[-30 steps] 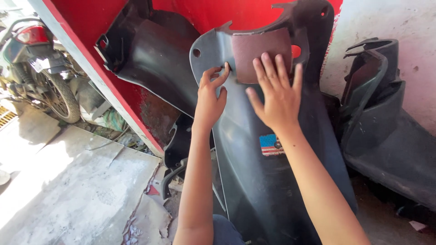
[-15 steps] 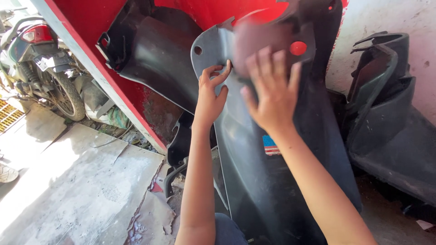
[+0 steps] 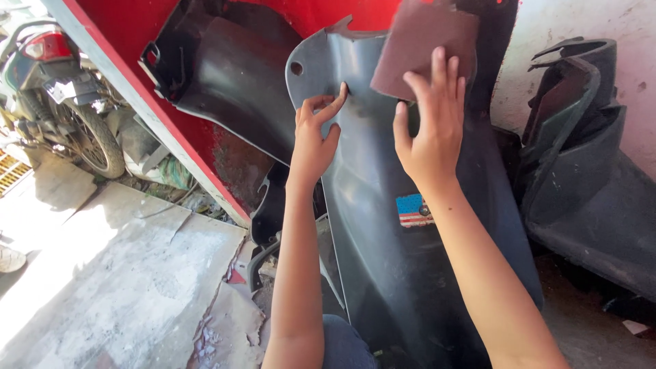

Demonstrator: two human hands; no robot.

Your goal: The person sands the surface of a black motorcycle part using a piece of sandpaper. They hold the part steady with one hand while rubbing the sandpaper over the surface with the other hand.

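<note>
Since a second ago the right hand (image 3: 429,130) has slid up the panel, pushing the brown sheet of sandpaper (image 3: 420,44) toward the top centre of the frame, and the camera has drifted so the motorbike (image 3: 61,102) at upper left sits a bit lower and nearer the edge. That hand lies flat, fingers together and straight, pressing the sheet against the dark grey scooter panel (image 3: 403,273), which stands upright in the middle of the frame. The left hand (image 3: 316,140) braces the panel's left edge, fingers curled, thumb and forefinger tip pinching at the rim.

Best guess on doing this well: keep the palm flat so pressure spreads evenly, follow the curve rather than digging in with fingertips, and keep that left hand firm so the panel doesn't rock.

Hard to see stuff: the top of the sandpaper is cut off by the frame, and the hand hides the surface under it, so no telling how scuffed it is. The panel's foot is out of view too. Another black fairing (image 3: 588,184) leans at right, one more (image 3: 219,75) sits against the red board (image 3: 164,130).
</note>
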